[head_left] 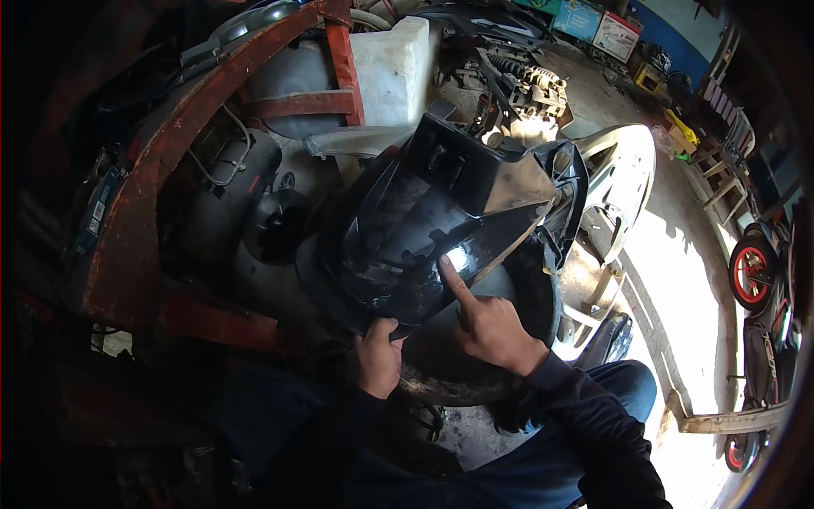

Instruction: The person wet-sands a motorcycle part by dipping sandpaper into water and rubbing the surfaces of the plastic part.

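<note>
A glossy black motorcycle body panel (pixel 407 225), with a dull brownish patch at one corner, lies tilted over a round dark tub (pixel 500 339) in front of me. My left hand (pixel 379 360) grips the panel's near lower edge, thumb on top; the fingers underneath are partly hidden. My right hand (pixel 496 327) holds nothing. Its index finger is stretched out, with the tip at the panel's surface beside a bright glare spot, while the other fingers are curled. Whether that fingertip presses or only hovers, I cannot tell.
A rusty red metal frame (pixel 136 220) rises on the left, near a dark cylindrical tank (pixel 233 178). Beyond the panel are a pale plastic body part (pixel 632 170) and mechanical parts (pixel 543 89). At right stand a wooden bench (pixel 725 182) and a motorcycle with a red-rimmed wheel (pixel 751 270).
</note>
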The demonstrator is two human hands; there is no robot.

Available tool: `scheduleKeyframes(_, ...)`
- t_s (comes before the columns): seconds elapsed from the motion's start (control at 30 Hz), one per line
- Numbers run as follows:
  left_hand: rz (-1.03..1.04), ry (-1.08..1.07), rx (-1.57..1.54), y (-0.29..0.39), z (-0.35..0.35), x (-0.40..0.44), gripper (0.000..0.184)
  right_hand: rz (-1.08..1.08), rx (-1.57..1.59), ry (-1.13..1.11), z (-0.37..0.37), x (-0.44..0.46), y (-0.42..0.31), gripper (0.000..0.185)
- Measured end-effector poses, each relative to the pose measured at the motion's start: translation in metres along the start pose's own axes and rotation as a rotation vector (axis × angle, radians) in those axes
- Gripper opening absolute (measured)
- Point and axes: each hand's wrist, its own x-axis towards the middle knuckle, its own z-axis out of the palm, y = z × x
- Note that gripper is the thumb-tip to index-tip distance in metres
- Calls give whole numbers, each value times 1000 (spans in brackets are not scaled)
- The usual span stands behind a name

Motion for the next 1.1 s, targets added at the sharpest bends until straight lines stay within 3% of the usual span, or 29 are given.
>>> scheduleKeyframes(0.2, -3, -32, 2, -6, 0, 4, 33, -138, -96, -25, 2, -1, -9, 101)
scheduleKeyframes(0.4, -5, -44, -13, 1, 11, 1, 37, -127, -141, -77, -9, 1, -5, 98)
scheduleKeyframes(0.87, -72, -84, -128, -1, 2, 6, 34, 60, -127, 53, -24, 6, 8, 103)
scheduleKeyframes(1.1, -57, -33, -103, 1, 6, 5, 34, 13, -79, 0, -16, 5, 9, 103)
